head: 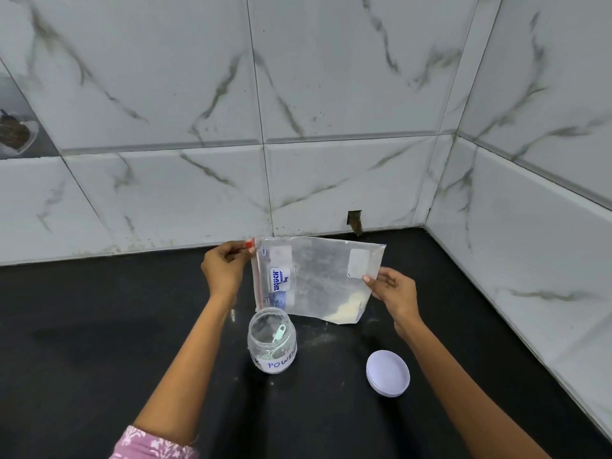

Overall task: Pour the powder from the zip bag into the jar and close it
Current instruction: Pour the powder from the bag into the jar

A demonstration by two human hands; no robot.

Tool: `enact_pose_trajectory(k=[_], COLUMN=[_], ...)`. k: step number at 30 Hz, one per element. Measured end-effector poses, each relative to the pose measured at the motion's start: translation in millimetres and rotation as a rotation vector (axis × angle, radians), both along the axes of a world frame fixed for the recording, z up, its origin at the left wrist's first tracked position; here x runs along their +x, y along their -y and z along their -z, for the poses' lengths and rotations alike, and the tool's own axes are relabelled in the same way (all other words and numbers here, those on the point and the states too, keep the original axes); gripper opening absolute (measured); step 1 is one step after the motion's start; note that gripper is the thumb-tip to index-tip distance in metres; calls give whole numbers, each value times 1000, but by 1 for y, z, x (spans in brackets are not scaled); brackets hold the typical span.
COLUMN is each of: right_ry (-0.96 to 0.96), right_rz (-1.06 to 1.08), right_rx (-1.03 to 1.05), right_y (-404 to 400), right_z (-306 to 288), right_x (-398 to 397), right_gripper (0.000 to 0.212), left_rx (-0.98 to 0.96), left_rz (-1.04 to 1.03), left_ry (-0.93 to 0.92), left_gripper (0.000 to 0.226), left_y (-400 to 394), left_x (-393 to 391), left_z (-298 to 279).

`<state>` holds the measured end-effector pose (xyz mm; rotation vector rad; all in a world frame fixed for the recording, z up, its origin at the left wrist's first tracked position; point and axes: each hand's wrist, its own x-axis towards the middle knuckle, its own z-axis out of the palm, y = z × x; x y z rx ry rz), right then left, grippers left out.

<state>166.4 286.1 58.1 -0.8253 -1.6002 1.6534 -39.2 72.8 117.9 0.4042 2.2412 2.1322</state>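
A clear zip bag (pixel 318 279) is held up sideways above the black counter, its zip edge with a red slider on the left and a little pale powder in its lower right corner. My left hand (pixel 225 270) pinches the red slider at the top left corner. My right hand (pixel 390 289) pinches the bag's right edge. Just below the bag stands an open clear jar (pixel 272 339) labelled "POWDER", with a small green scoop inside. The jar's white lid (pixel 387 372) lies on the counter to the right of it.
The black counter (pixel 99 326) runs into a corner of white marble-look tiled walls (pixel 331 127) at the back and right. A small hole in the back wall (pixel 354 221) sits just above the counter behind the bag.
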Motion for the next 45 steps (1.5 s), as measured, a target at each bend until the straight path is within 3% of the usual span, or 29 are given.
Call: enact_pose_trajectory(k=[4, 7, 11, 18, 23, 30, 35, 39, 45], right_ry=[212, 300, 402, 202, 106, -4, -57, -87, -128], right_rz=[-98, -214, -184, -88, -123, -223, -267, -277, -298], right_rx=[-21, -3, 75, 29, 23, -23, -49, -69, -125], right_y=[-3, -4, -1, -2, -9, -14, -12, -12, -16], right_z=[24, 31, 41, 25, 1, -24, -36, -40, -35], right_x=[2, -4, -14, -23, -21, -13, -11, -8, 6], right_gripper=[22, 37, 37, 31, 34, 28, 27, 28, 33], left_rx=[0, 14, 36, 23, -29, -76, -115, -30, 128], left_rz=[-3, 1, 19, 50, 56, 227, 258, 274, 204], left_ry=[0, 6, 7, 54, 71, 75, 206, 290, 150], left_gripper=[12, 12, 15, 46, 40, 21, 25, 22, 20], left_y=[-1, -4, -8, -10, -4, 8, 7, 1, -1], left_x=[-1, -3, -3, -12, -21, -20, -7, 1, -1], left_z=[2, 2, -2, -14, -12, 15, 40, 37, 6])
